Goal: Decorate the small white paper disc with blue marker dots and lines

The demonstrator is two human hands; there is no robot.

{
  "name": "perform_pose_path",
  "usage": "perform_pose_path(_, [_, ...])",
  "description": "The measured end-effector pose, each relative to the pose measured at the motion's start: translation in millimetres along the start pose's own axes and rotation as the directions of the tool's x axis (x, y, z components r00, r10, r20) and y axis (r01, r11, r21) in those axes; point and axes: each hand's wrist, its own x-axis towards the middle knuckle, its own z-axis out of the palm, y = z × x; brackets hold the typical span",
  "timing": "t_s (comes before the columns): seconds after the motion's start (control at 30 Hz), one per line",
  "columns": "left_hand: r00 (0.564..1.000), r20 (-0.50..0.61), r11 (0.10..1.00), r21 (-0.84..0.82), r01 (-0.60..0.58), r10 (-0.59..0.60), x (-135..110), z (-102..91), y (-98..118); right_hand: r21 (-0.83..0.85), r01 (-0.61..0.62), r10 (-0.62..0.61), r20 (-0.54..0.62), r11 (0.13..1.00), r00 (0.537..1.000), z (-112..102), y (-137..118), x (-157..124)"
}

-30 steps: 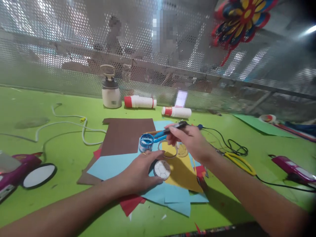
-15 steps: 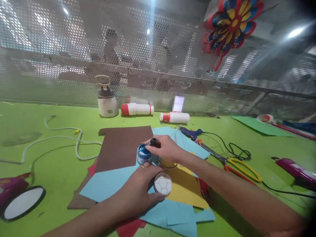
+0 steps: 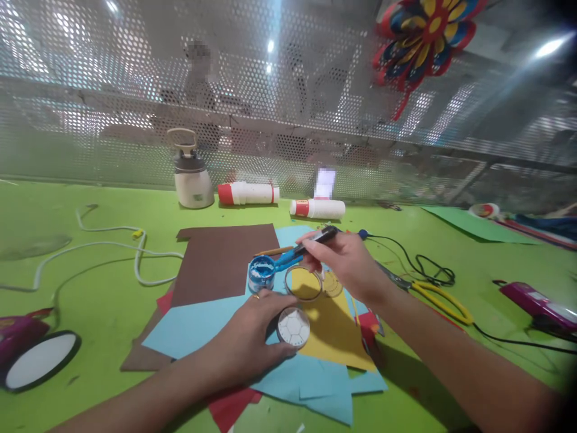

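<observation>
My left hand (image 3: 252,331) has its thumb and fingers around a small white disc (image 3: 294,328) marked with a black football pattern, low over the paper. Just beyond those fingers stands a small jar of blue paint (image 3: 261,275), its top uncovered. My right hand (image 3: 347,258) grips a black pen-like tool (image 3: 318,239), tilted with its lower end toward the jar. Blue pieces (image 3: 288,259) lie between the jar's rim and this hand; I cannot tell whether they are the lid or part of the tool. A thin ring (image 3: 304,284) rests on yellow paper (image 3: 336,328).
Brown card (image 3: 225,261) and light blue paper (image 3: 198,331) lie beneath. Yellow-handled scissors (image 3: 444,300) and a purple tool (image 3: 536,310) are to the right. A sprayer bottle (image 3: 193,183) and white-red tubes (image 3: 250,193) stand or lie at the back. A white cord (image 3: 139,258) runs left.
My right hand has moved right, away from the jar top, with the black tool now more visible. The jar's opening now shows. My left hand still holds the disc.
</observation>
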Motion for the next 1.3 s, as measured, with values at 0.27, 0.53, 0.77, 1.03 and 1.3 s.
perform_pose_path(0.27, [0.998,-0.009,0.998,-0.006,0.063,-0.063,-0.4,0.1,0.3,0.325,-0.174,0.206,-0.067,0.930,0.976,-25.0,18.4,-35.7])
perform_pose_path(0.53, [0.997,0.018,0.997,0.031,0.077,-0.078,-0.4,-3.9,4.2,0.446,-0.264,0.316,-0.045,0.855,0.948,-16.4,34.8,-57.1])
perform_pose_path(0.77, [0.994,0.022,0.994,0.028,0.104,-0.105,-1.6,-2.8,3.9,0.357,-0.235,0.262,-0.027,0.904,0.965,-15.7,39.8,-66.7])
perform_pose_path(1.03, [0.988,0.020,0.988,0.045,0.151,-0.152,-3.2,-1.6,6.5,0.206,-0.173,0.167,0.045,0.963,0.985,-11.8,36.0,-69.9])
perform_pose_path(1.3, [0.993,0.002,0.991,0.061,0.120,-0.120,-2.7,-0.8,5.0,0.078,-0.183,0.178,0.069,0.980,0.982,-5.6,27.0,-72.5])
